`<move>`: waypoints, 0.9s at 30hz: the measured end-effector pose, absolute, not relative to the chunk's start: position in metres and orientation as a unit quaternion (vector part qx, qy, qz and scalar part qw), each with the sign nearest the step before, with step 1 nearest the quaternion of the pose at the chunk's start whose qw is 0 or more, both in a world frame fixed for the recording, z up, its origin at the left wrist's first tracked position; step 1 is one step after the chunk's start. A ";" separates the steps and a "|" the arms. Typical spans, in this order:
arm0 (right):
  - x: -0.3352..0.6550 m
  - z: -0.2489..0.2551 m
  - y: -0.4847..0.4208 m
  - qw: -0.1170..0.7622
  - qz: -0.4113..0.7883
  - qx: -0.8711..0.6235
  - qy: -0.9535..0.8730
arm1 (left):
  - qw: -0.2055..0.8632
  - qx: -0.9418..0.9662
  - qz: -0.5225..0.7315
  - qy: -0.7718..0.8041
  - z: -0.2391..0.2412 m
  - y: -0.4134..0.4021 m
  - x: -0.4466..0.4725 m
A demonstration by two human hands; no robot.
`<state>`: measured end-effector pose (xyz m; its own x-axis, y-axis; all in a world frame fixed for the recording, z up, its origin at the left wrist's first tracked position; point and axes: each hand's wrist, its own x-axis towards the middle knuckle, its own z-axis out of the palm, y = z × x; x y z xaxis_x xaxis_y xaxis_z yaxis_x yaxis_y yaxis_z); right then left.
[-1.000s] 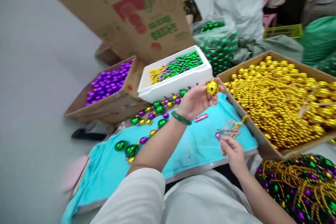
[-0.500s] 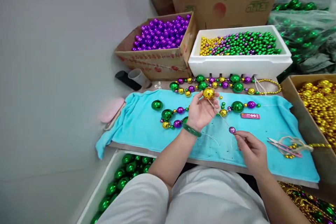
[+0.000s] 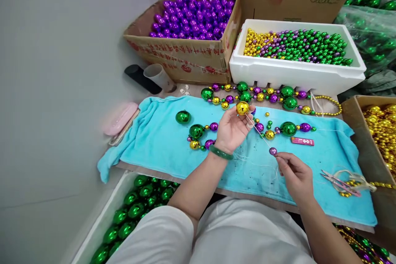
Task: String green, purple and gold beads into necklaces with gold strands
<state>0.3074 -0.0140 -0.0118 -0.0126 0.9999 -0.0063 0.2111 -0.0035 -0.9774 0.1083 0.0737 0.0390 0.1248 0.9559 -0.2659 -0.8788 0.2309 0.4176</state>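
Hiding some strung beads (image 3: 259, 127) is the left hand (image 3: 232, 133).

Shiny gold bead (image 3: 242, 108); smaller purple bead (image 3: 272, 151) to lower right; thin straight strand (image 3: 259, 131) slanting between

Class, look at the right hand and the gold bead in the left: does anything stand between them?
A small purple bead at the fingertips of the right hand, and a thin, pale line from it to the gold bead in the left hand. No other object visibly intervenes.
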 end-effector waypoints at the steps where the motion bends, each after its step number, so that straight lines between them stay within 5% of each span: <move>1: 0.308 -0.013 -0.013 0.439 0.449 -0.550 -0.550 | 0.746 0.079 0.612 0.250 0.038 0.075 0.109; 27: 0.317 -0.024 -0.009 0.441 0.467 -0.562 -0.521 | 0.752 0.065 0.593 0.280 0.023 0.078 0.122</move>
